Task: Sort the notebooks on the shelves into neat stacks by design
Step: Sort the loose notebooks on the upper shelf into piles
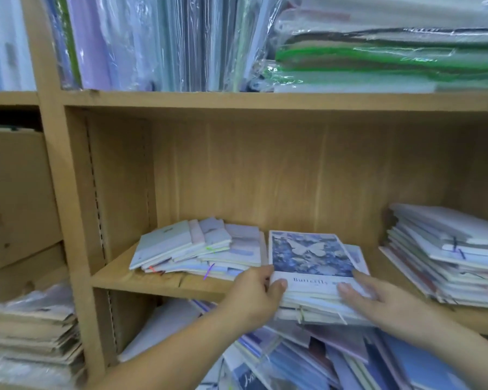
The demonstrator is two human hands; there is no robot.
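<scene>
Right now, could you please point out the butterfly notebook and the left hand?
butterfly notebook [310, 253]: head view, middle of the cover picture.
left hand [255, 294]: head view, back of the hand.

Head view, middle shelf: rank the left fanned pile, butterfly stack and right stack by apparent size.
1. right stack, largest, though cut by the frame edge.
2-3. butterfly stack and left fanned pile look about alike; the butterfly stack is nearer, so no ranking.

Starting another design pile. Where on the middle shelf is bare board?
Bare board lies at the front-left corner, between the side panel and the fanned pile, and in the gap between the butterfly stack and the right stack. No gap shows between the fanned pile and the butterfly stack; notebooks below are jumbled.
</scene>
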